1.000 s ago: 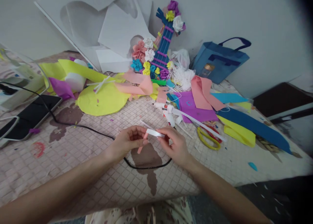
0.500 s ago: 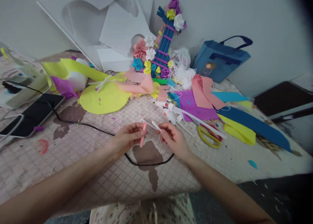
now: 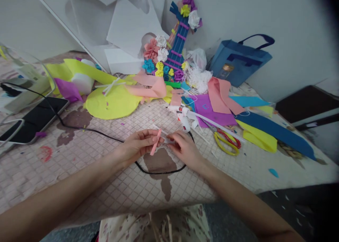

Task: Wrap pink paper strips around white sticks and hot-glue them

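My left hand (image 3: pixel 137 145) pinches a short pink strip (image 3: pixel 155 147) that hangs down from its fingertips over the tiled table cover (image 3: pixel 79 164). My right hand (image 3: pixel 184 148) is closed on a thin white strip (image 3: pixel 169 140) and meets the left hand at the pink strip. Both hands hover just above a black cable (image 3: pixel 159 171) that loops under them. A white glue gun (image 3: pixel 184 120) lies just beyond my right hand.
Yellow-handled scissors (image 3: pixel 225 143) lie to the right. Coloured paper sheets and strips (image 3: pixel 212 109) and a yellow paper disc (image 3: pixel 111 102) spread behind. A paper guitar with flowers (image 3: pixel 174 48) leans on the wall, beside a blue bag (image 3: pixel 238 60). A phone (image 3: pixel 34 120) lies left.
My right hand, drawn apart from the left half a second ago, has come back in so the white strip meets the pink strip. The view shifted slightly.
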`<state>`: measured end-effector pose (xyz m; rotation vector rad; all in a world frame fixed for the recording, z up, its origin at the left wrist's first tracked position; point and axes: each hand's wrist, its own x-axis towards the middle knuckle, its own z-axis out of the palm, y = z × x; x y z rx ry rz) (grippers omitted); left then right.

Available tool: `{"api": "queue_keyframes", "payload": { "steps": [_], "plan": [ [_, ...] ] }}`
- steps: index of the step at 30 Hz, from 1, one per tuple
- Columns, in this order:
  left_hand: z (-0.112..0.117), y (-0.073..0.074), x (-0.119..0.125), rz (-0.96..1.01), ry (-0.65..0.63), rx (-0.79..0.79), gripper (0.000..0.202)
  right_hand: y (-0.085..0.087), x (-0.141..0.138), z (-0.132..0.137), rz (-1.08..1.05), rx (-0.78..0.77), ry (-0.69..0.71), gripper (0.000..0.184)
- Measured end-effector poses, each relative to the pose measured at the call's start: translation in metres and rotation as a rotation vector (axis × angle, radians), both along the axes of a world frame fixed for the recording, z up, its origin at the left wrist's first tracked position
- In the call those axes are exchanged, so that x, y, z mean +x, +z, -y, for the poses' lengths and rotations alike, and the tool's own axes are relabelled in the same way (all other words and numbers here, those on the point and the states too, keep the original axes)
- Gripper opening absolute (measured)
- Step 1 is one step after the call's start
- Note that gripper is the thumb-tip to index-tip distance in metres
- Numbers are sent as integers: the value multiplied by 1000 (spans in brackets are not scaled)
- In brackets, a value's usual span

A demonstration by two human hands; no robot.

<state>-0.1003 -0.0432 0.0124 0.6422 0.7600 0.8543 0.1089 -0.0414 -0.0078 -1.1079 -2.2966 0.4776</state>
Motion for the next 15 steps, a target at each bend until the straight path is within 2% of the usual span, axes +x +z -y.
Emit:
{"api": "queue_keyframes", "payload": {
  "steps": [5,10,13,15],
  "plan": [
    [-1,1,-2,-4,7,-5,28,-1,1,1,62,-19,-15,20],
    [-4,5,-5,-17,38,43,32,3,1,3,69,-41,7,12],
    [-3,7,-5,-56,28,126,34,8,-1,5,-71,-54,-12,11],
    [-2,8,-4,-78,9,160,33,13,-3,5,-223,-118,-22,8]
  ]
}}
